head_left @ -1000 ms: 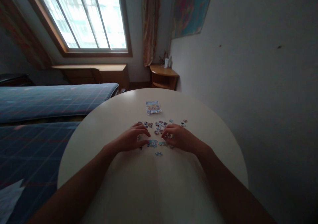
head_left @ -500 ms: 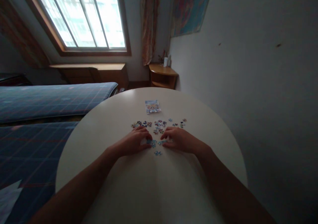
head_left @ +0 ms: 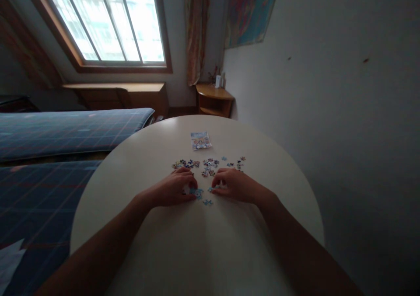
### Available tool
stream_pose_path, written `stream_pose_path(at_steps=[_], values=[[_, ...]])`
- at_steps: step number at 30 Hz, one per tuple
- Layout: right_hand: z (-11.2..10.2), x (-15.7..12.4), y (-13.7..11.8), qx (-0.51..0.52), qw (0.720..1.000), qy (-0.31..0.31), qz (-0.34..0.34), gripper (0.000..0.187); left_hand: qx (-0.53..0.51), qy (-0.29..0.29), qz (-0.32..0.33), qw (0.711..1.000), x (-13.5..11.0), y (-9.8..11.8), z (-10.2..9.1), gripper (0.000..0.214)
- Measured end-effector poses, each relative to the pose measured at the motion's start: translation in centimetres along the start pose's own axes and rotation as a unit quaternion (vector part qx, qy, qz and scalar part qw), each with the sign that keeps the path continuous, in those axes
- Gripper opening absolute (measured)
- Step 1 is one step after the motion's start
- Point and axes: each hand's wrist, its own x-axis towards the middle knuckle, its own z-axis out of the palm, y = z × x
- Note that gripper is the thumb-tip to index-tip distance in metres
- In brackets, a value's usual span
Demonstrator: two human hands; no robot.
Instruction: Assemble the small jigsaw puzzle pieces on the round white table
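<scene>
Puzzle pieces (head_left: 210,162) are spread on a round white table (head_left: 249,134), apparently so that each can be seen. Blue joined pieces (head_left: 198,194) are pinched in the left hand (head_left: 172,189), presumably for steadying; the right hand (head_left: 236,185) is narrowed at a small blue piece (head_left: 210,189), whether gripped cannot be told. Beyond, a plaid bed (head_left: 75,130) and bright window (head_left: 108,20) are seen.
</scene>
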Motion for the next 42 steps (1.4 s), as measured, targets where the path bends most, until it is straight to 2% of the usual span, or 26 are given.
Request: stream_pose_path(at_steps=[5,12,16,22,32,42], values=[[0.3,-0.2,-1.2,0.018,0.999,-0.032,-0.033,0.013,0.002,-0.002,-0.006,1.000,-0.1,-0.4,0.2,0.020],[1.0,0.2,-1.7,0.014,0.997,-0.062,-0.039,0.016,-0.001,-0.013,-0.009,1.000,-0.2,-0.2,0.0,0.020],[1.2,0.3,-1.7,0.011,0.998,-0.048,-0.047,0.011,0.003,-0.020,-0.009,1.000,-0.1,0.2,-0.2,0.020],[1.6,0.5,-1.8,0.012,0.999,-0.033,-0.040,0.013,-0.002,-0.014,-0.008,1.000,0.0,0.7,-0.2,0.020],[1.9,0.6,-1.6,0.002,0.999,-0.012,-0.038,0.016,-0.007,-0.006,0.002,1.000,-0.1,0.3,0.1,0.021],[2.1,0.7,-2.0,-0.017,0.999,-0.016,-0.040,0.014,0.005,0.004,0.003,1.000,0.1,0.7,0.2,0.020]])
